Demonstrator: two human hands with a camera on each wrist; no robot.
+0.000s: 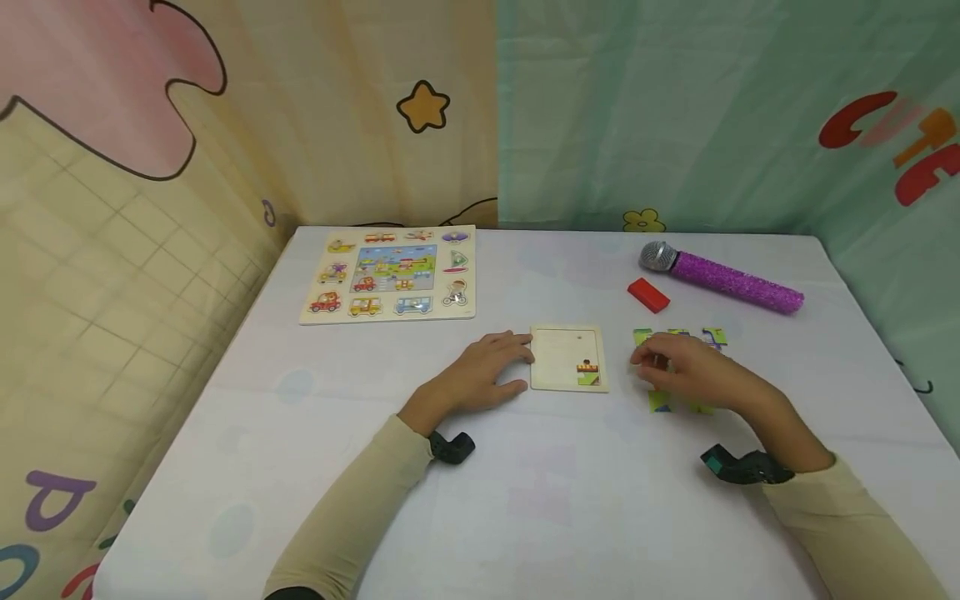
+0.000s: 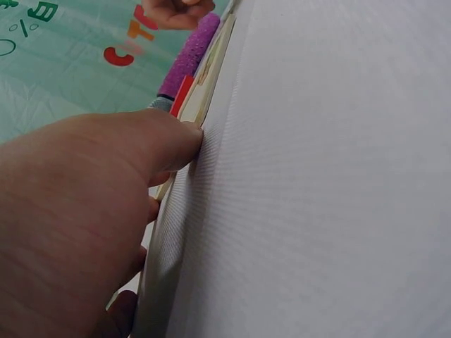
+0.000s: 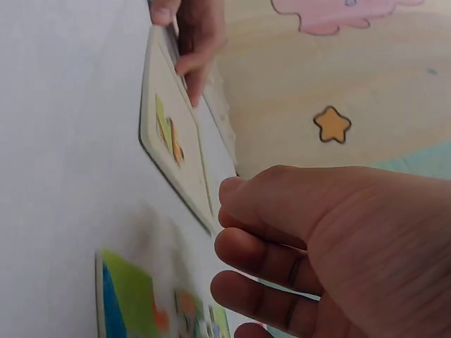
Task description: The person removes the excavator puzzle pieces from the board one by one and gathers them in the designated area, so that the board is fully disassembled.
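Observation:
A small square puzzle board [image 1: 551,358] lies flat in the middle, with a joined picture piece [image 1: 588,372] in its lower right corner. At its left edge rests my left hand [image 1: 483,373], fingers extended and touching the board; the left wrist view shows the thumb [image 2: 176,137] against that edge. My right hand [image 1: 693,371] hovers over several green-patterned loose puzzle pieces [image 1: 660,402] to the board's right. Its fingers are loosely bent, and the right wrist view shows nothing between the thumb and fingertips [image 3: 236,246]. The hand partly hides the pieces.
A larger wooden vehicle puzzle [image 1: 457,312] lies at the back left. Behind the loose pieces are a red block [image 1: 648,295] and a purple glittery microphone [image 1: 735,282]. A white cloth covers the table [image 1: 525,517], with printed curtains behind it.

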